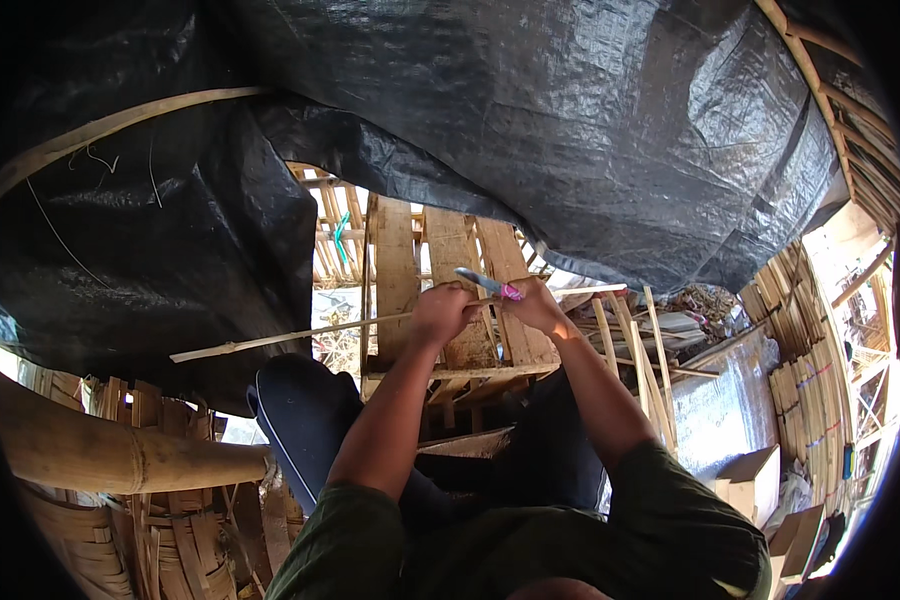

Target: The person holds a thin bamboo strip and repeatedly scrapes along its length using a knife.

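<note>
A long, thin bamboo strip (300, 337) lies crosswise in front of me, over a wooden slatted bench (395, 250). My left hand (442, 314) is closed round the strip near its middle. My right hand (536, 306) is closed on a knife (482, 282) with a pink part at its handle. The blade points left, just above the strip and close to my left hand. The strip's pale end (600, 289) shows beyond my right hand; whether those fingers also grip it is hidden.
Several upright bamboo strips (638, 365) stand just right of the bench. Black plastic sheeting (590, 110) hangs ahead and left. A thick bamboo pole (140, 455) runs along the left. Bundled strips (810, 400) and a cardboard box (750, 480) are at the right.
</note>
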The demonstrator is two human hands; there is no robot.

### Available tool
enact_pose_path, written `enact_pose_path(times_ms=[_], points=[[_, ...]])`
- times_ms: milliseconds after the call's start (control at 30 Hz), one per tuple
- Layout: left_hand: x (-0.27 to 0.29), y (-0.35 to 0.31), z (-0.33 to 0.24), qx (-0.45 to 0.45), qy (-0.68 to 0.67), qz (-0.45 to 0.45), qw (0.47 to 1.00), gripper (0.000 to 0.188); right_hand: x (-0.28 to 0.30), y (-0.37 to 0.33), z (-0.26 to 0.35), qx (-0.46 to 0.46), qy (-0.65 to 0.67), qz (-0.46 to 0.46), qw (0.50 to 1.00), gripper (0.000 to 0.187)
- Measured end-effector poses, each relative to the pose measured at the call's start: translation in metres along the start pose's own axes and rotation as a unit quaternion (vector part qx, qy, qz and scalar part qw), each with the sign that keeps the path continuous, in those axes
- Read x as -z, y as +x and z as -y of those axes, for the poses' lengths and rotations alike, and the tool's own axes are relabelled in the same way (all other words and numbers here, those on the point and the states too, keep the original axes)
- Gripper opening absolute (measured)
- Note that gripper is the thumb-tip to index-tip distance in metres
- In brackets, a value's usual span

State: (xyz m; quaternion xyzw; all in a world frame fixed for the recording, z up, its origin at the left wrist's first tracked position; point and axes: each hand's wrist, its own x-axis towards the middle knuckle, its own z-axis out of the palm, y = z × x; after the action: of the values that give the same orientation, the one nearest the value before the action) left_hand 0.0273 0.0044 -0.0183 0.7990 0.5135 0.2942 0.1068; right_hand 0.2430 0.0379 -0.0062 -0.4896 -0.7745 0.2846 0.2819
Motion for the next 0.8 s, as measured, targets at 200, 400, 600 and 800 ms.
enact_pose_path(times_ms=[200, 400, 600, 800], points=[[0.003, 0.004, -0.001, -0.002, 0.016, -0.001, 1.0, 0.02, -0.017, 0.001, -0.004, -0.049, 0.058, -0.107, 0.991, 0.018], [0.001, 0.005, -0.004, 0.003, 0.039, 0.006, 0.999, 0.019, -0.019, 0.008, -0.017, -0.125, 0.077, -0.107, 0.983, 0.023], [0.005, 0.006, -0.013, 0.016, 0.039, 0.006, 0.999, 0.022, 0.029, 0.015, -0.02, -0.113, 0.199, -0.163, 0.96, 0.023], [0.007, 0.01, -0.014, 0.022, 0.043, 0.029, 0.998, 0.021, 0.07, -0.003, -0.055, -0.276, 0.202, -0.235, 0.91, 0.04]])
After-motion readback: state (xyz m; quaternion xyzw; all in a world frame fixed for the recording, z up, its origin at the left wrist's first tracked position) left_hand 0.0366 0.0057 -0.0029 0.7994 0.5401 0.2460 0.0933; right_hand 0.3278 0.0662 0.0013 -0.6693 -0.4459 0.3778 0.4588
